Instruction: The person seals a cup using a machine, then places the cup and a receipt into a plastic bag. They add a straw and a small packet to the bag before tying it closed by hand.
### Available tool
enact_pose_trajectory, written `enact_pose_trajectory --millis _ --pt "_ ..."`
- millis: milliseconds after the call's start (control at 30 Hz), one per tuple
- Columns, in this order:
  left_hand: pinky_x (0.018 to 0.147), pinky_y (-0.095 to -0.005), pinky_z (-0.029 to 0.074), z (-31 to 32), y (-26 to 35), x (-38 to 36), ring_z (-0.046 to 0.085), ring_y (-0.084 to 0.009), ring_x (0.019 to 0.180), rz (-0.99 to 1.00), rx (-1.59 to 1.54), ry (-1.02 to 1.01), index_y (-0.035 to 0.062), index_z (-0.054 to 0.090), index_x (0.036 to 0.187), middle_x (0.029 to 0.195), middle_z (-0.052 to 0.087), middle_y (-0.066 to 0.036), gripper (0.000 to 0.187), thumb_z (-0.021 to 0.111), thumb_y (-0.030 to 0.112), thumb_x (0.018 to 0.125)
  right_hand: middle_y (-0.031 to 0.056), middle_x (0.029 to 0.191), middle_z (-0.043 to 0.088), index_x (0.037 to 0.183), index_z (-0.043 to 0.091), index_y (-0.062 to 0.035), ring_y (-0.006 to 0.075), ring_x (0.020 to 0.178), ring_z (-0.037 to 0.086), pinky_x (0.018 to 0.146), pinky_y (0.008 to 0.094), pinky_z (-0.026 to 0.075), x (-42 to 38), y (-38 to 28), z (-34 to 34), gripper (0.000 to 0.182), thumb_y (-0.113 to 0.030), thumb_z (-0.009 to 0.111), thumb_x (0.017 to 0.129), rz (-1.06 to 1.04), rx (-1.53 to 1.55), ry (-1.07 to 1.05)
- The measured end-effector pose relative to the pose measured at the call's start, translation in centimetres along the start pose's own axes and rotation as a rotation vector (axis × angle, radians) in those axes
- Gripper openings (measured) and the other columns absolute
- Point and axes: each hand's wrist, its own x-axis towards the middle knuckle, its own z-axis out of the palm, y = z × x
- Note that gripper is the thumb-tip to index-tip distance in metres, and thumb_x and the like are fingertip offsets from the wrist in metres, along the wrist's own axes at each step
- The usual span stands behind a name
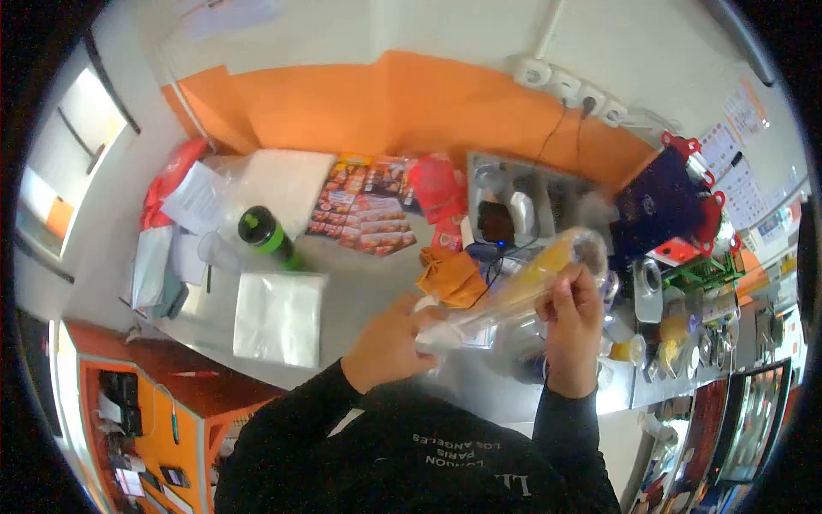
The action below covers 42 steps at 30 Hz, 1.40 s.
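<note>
A long clear plastic sleeve (514,291) stretches between my two hands over the steel counter, yellowish inside and rounded at its far end. My left hand (390,343) is closed on the crumpled whitish end of it. Fingers bent and pinched together, my right hand (572,321) grips the sleeve near the rounded end. Just beyond my left hand lies an orange cloth or pouch (454,278). A stack of flat clear plastic bags (278,319) rests on the counter to the left.
A black and green bottle (270,236) stands near printed leaflets (364,210). At the back, a metal tray (518,201) holds small items, with cables in front. Clear containers (646,291) and jars crowd the right side. Wall sockets (565,86) have cords hanging down.
</note>
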Motion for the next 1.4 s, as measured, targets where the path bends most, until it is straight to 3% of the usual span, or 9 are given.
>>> enact_pose_trajectory --millis 133,400,633,700,833,1033,1233,1300,1400 --pt "0.092 -0.042 0.049 2.0 -2.9 0.1 0.059 -0.0346 0.112 0.253 -0.621 -0.172 0.0088 0.055 0.13 0.132 0.05 -0.019 0.069 0.08 0.027 0.068 0.0004 0.067 0.048 0.098 0.043 -0.0065 0.007 0.054 0.048 0.047 0.0224 0.038 -2.3 -2.8 0.6 0.018 -0.022 0.038 0.105 -0.088 -0.413 -0.192" --pt "0.09 -0.0373 0.05 10.4 -4.1 -5.4 0.058 -0.0228 0.11 -0.41 -1.47 -0.208 0.0064 0.054 0.129 0.121 0.058 -0.01 0.05 0.066 0.027 0.085 -0.0014 0.07 0.046 0.106 0.041 -0.0071 0.0058 0.052 0.041 0.048 0.0217 0.035 -4.1 -4.5 0.1 0.015 -0.022 0.043 0.104 -0.024 -0.054 -0.364" --pt "0.085 -0.0297 0.049 9.5 -6.0 -6.5 0.057 -0.012 0.101 -0.237 -1.131 0.034 0.0051 0.053 0.13 0.111 0.062 -0.003 0.036 0.047 0.025 0.1 -0.0018 0.077 0.054 0.116 0.048 -0.0063 0.0042 0.05 0.048 0.041 0.019 0.037 -3.0 -4.6 2.2 0.022 -0.024 0.048 0.102 -0.009 0.203 0.201" --pt "0.082 -0.0277 0.048 10.0 -6.8 -7.3 0.057 -0.0107 0.097 -0.279 -0.997 0.085 0.0048 0.052 0.13 0.109 0.062 -0.001 0.038 0.051 0.029 0.1 0.0111 0.108 0.06 0.133 0.047 -0.0031 0.0178 0.087 0.063 0.072 0.0282 0.053 -2.8 -3.8 -1.1 0.042 -0.032 0.045 0.102 -0.16 0.302 -0.024" --pt "0.083 -0.0279 0.047 10.0 -8.1 -8.4 0.056 -0.0101 0.096 -0.248 -1.197 0.156 0.0049 0.052 0.129 0.109 0.061 -0.001 0.038 0.051 0.03 0.101 0.0227 0.139 0.048 0.135 0.047 0.0008 0.0347 0.127 0.05 0.106 0.0437 0.043 -1.3 -4.5 -3.9 0.071 -0.057 0.047 0.095 -0.514 -0.587 0.434" --pt "0.09 -0.0279 0.046 6.5 -14.9 -5.8 0.056 -0.0107 0.103 -0.525 -0.927 0.423 0.0052 0.052 0.13 0.112 0.061 -0.003 0.041 0.045 0.036 0.104 0.0068 0.089 0.054 0.126 0.051 0.003 0.0155 0.071 0.047 0.064 0.0313 0.042 -3.0 -12.6 -17.8 0.045 -0.032 0.048 0.099 -0.333 1.07 -0.143" --pt "0.091 -0.0319 0.044 2.8 -18.4 6.6 0.054 -0.0187 0.104 -0.24 -0.705 0.727 0.0035 0.057 0.121 0.108 0.062 -0.007 0.045 0.045 0.042 0.102 0.0039 0.083 0.057 0.117 0.054 -0.0024 0.0116 0.06 0.049 0.054 0.0268 0.041 -6.3 -9.9 -15.7 0.033 -0.03 0.051 0.099 -0.127 1.337 -0.091" --pt "0.094 -0.0345 0.044 4.0 -26.7 11.3 0.053 -0.0235 0.111 -0.364 -0.547 0.521 0.003 0.057 0.121 0.111 0.062 -0.012 0.044 0.046 0.04 0.101 0.003 0.081 0.058 0.114 0.055 -0.0042 0.0104 0.056 0.049 0.051 0.0253 0.041 -6.9 -9.1 -13.6 0.029 -0.029 0.052 0.099 -0.049 1.352 -0.077" --pt "0.1 -0.0392 0.042 3.1 -19.7 12.6 0.048 -0.03 0.123 -0.546 0.34 0.177 0.0021 0.055 0.125 0.12 0.059 -0.019 0.045 0.045 0.038 0.1 0.0016 0.078 0.059 0.11 0.056 -0.0069 0.0084 0.051 0.05 0.045 0.0231 0.04 -7.6 -8.0 -9.9 0.024 -0.028 0.054 0.098 0.054 1.208 -0.05"
